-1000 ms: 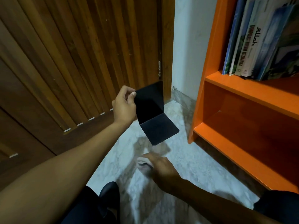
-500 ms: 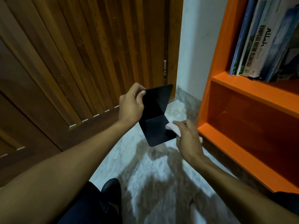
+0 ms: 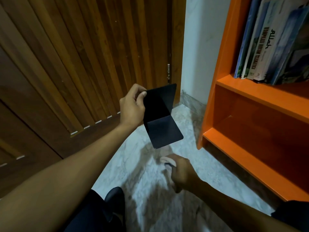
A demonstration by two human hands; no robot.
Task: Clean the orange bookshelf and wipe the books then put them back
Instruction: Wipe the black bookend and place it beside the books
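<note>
Door (image 3: 70, 61): one wooden slatted door on my left, shut, with the marble floor (image 3: 127, 164) running from it to the bookshelf.

Left hand (image 3: 132, 108): my thumb and fingers pinch the top left corner of one black L-shaped bookend (image 3: 160, 116). I hold it in the air, upright plate toward the door, base plate jutting toward me.

What changed: half a second ago my cloth was up against the base plate of the bookend. Now it has dropped well below it, down near the floor. I judge that was one wiping stroke finished, so the bookend is either done or due another pass.

Right hand (image 3: 181, 173): my fingers are curled round one pale cloth (image 3: 167, 162), bunched in my grip. The hand is blurred, so I cannot tell more of how the cloth lies.

Orange bookshelf (image 3: 215, 101): one, standing on the floor to my right, just beside the white wall. Two shelf levels show. The lower compartment holds nothing I can see.

Books (image 3: 270, 42): on the upper shelf, leaning to the right. I count about five spines before the frame cuts them off.

Meaning for the task: the lower level looks ready to take things back, and the bookend probably goes in next. The upper books are already in place; whether they have been wiped I cannot tell.
</note>
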